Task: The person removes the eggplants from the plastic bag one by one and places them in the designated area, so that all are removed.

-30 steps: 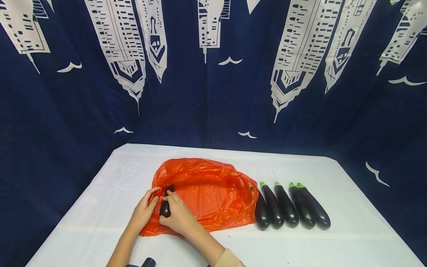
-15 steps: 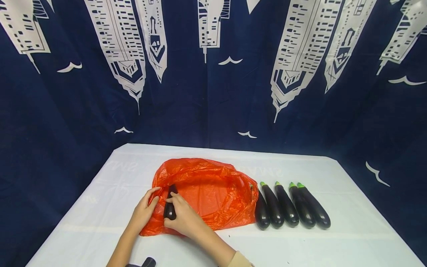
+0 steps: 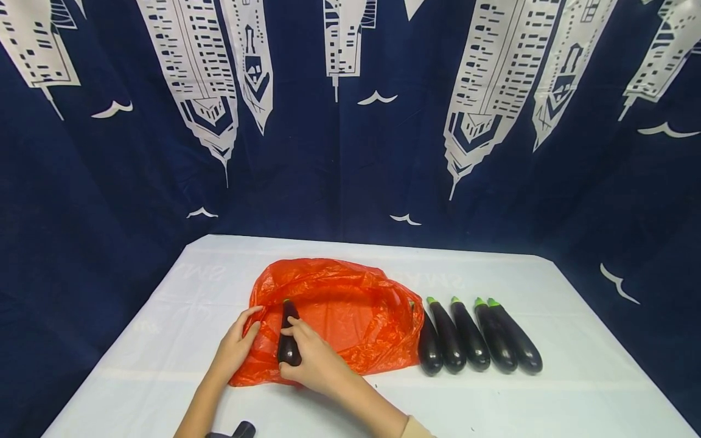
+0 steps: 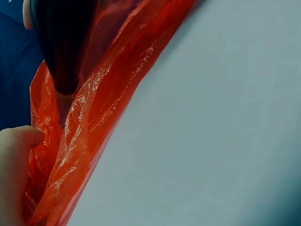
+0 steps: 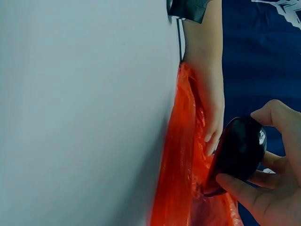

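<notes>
A dark purple eggplant point(image 3: 288, 340) with a green tip is over the left part of an orange-red plastic bag point(image 3: 339, 316), its mouth spread wide. My right hand point(image 3: 312, 359) grips this eggplant around its thick end; in the right wrist view, thumb and fingers lie on either side of the eggplant point(image 5: 240, 146). At the bag's left rim my left hand point(image 3: 235, 347) holds the plastic between thumb and fingers. The left wrist view has the left thumb point(image 4: 30, 136) against the crumpled bag point(image 4: 80, 136), with the eggplant point(image 4: 63, 42) hanging above the opening.
Several more eggplants point(image 3: 467, 337) lie side by side on the white table point(image 3: 575, 340), right of the bag. The leftmost one point(image 3: 429, 347) is close against the bag's edge. A dark blue cloth point(image 3: 306, 170) with printed white buildings hangs behind the table.
My right hand has moved a little to the right with the eggplant, which now shows more of its length and its green tip. The left hand stays at the bag's rim.
</notes>
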A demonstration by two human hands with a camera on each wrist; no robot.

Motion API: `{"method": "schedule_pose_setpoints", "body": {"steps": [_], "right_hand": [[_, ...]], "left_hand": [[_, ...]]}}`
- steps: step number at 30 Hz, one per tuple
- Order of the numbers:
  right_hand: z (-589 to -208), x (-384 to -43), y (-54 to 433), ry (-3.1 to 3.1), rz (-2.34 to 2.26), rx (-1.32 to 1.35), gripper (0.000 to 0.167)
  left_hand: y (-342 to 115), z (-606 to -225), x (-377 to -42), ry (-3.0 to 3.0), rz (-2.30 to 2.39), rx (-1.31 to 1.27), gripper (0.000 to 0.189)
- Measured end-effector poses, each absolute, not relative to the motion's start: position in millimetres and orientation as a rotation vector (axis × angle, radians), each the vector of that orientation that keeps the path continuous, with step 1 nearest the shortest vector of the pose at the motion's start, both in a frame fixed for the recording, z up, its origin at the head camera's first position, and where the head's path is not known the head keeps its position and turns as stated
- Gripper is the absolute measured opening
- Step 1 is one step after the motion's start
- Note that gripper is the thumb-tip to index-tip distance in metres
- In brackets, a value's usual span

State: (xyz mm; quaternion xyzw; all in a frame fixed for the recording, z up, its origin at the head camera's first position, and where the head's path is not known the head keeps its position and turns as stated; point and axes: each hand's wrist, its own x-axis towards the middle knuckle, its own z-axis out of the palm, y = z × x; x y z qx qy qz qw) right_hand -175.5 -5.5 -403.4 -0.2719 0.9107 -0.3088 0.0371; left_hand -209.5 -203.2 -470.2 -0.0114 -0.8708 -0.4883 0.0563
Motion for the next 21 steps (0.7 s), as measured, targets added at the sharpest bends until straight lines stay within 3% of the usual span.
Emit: {"method": "schedule_pose_setpoints", "body": {"steps": [21], "right_hand": [[-399.6,-155.7,33.6,2.729,-1.037,-0.824,0.049]], "left_hand": [[-202.5,-470.2,-209.5,-2.657,-1.439,-0.04,0.041]]}}
